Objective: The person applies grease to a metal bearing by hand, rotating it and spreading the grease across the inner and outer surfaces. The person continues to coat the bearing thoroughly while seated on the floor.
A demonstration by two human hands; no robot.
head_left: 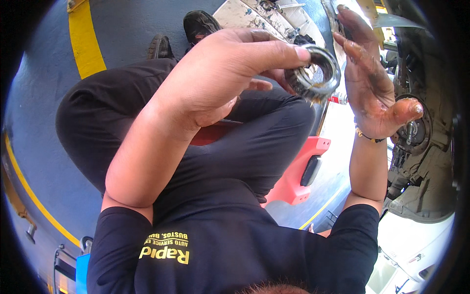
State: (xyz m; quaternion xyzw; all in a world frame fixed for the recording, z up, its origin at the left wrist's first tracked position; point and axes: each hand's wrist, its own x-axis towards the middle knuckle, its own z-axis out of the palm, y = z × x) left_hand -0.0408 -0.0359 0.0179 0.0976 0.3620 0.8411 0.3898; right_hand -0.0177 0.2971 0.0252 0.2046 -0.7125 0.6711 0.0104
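My left hand (232, 66) pinches a metal roller bearing (335, 76) between thumb and fingers, tilted so that its round hole shows. Brownish grease clings to the bearing's lower edge. Just to the right, my right hand (369, 88) is raised with fingers and thumb apart, holding nothing. Shiny, dark grease smears its palm and fingertips. A small gap separates this hand from the bearing. Part of my left fingers is hidden behind the bearing.
A wheel hub with a spindle (410, 132) sits in a wheel well at right. Beyond my hands, a stained white sheet (235, 14) carries small parts and tools. A can (338, 98) is partly hidden behind the bearing. Beneath me is a red creeper seat (293, 181).
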